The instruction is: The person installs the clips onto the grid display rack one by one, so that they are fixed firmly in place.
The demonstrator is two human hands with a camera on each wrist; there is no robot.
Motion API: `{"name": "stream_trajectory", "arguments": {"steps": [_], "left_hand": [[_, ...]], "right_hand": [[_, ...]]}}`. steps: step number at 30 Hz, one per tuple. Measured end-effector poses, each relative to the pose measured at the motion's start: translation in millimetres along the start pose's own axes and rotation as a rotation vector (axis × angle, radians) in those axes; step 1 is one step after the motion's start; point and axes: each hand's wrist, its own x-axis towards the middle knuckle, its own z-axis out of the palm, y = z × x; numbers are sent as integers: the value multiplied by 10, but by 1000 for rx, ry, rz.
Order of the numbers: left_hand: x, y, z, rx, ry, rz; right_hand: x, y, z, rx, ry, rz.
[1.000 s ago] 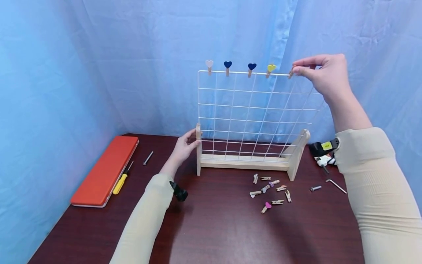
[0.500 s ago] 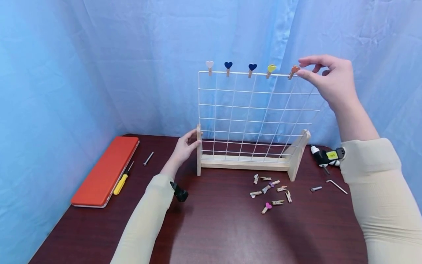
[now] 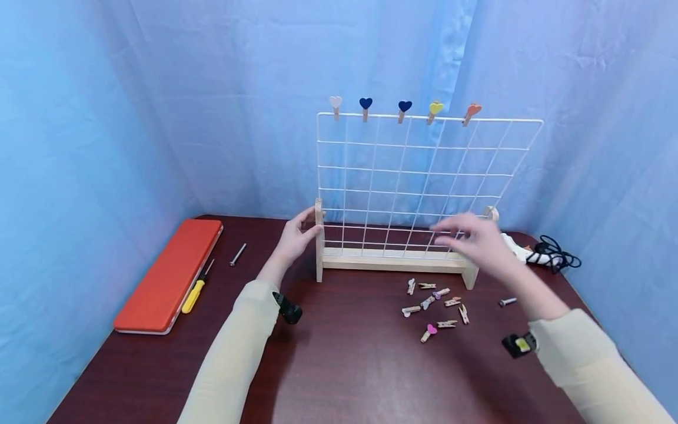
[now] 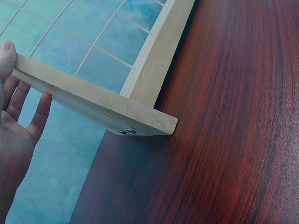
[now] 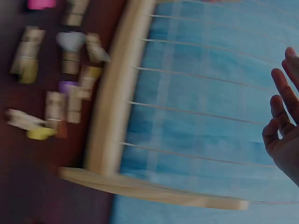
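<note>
- Two hands, one grip: left hand point(image 3: 291, 238) pinches the left panel point(image 3: 319, 247) of the rack point(image 3: 392, 262) between thumb and fingers.
- Right hand point(image 3: 477, 244): fingers loose and parted, holding nothing; in front of the rack's lower right, blurred.
- Rack stands upright on the dark table point(image 3: 344, 365); white wire grid point(image 3: 429, 172) rises from its wooden base.
- Clipped along the rack's top wire, left to right: white heart clip point(image 3: 336, 107), two navy heart clips point(image 3: 365, 107), yellow heart clip point(image 3: 435, 109), orange heart clip point(image 3: 472, 112).
- Loose clips point(image 3: 464, 314) scattered on the table in front of the rack, right of its middle; one has a magenta heart.
- Right of rack: bolt point(image 3: 507, 302); farther back, white tool point(image 3: 516, 248) with black cord point(image 3: 553, 256), partly hidden by the arm.
- Left of rack, going outward: long screw point(image 3: 238, 255), yellow-handled screwdriver point(image 3: 193, 294), red case point(image 3: 168, 275).
- Behind rack: blue curtain point(image 3: 238, 118).
</note>
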Motion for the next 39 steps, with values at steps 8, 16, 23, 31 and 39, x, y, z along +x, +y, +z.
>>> {"name": "stream_trajectory", "arguments": {"steps": [8, 16, 23, 31, 39], "left_hand": [[-12, 3, 18, -23, 2, -34], [53, -167, 37, -17, 18, -21], [107, -311, 37, 7, 28, -10], [33, -101, 22, -10, 5, -7], [-7, 3, 14, 0, 12, -12]], "right_hand": [[-534, 365, 802, 68, -163, -174], [-705, 457, 1165, -4, -337, -306], [-685, 493, 1234, 17, -364, -366], [-605, 378, 1075, 81, -419, -260], [-323, 151, 506, 77, -212, -362]]}}
